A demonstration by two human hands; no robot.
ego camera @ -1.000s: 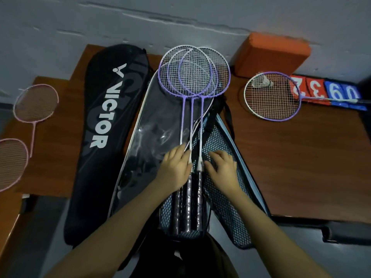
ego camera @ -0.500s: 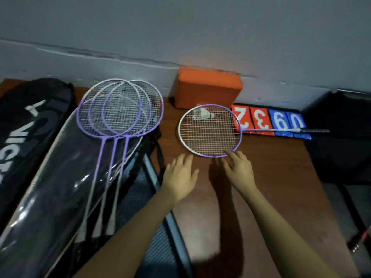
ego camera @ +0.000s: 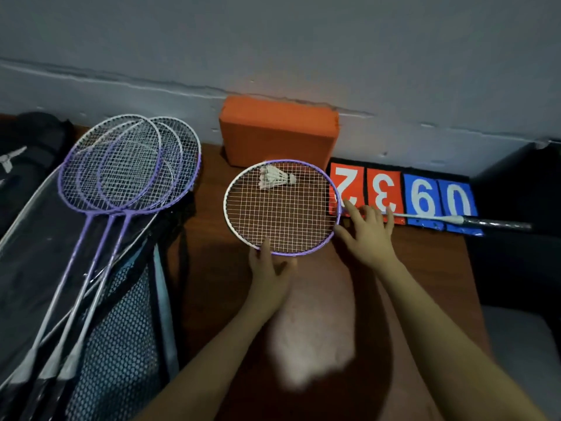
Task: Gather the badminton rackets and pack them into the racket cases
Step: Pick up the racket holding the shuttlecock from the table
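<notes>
Dark brown wooden table (ego camera: 212, 287) against grey painted wall (ego camera: 273, 41), horizontal crack line running along wall just above table's far edge. Orange rectangular foam block (ego camera: 277, 132) at table's far edge, touching wall. Flat score flip-cards (ego camera: 403, 192) at far right corner: two red cards with white 2 and 3, two blue cards with white 9 and 0, digits upside down to viewer. White feather shuttlecock (ego camera: 274, 177) lying on its side just in front of orange block.

I see my two forearms bare to the frame's edge, no sleeves showing; my left hand (ego camera: 268, 276) and right hand (ego camera: 368, 235) wear nothing.
</notes>
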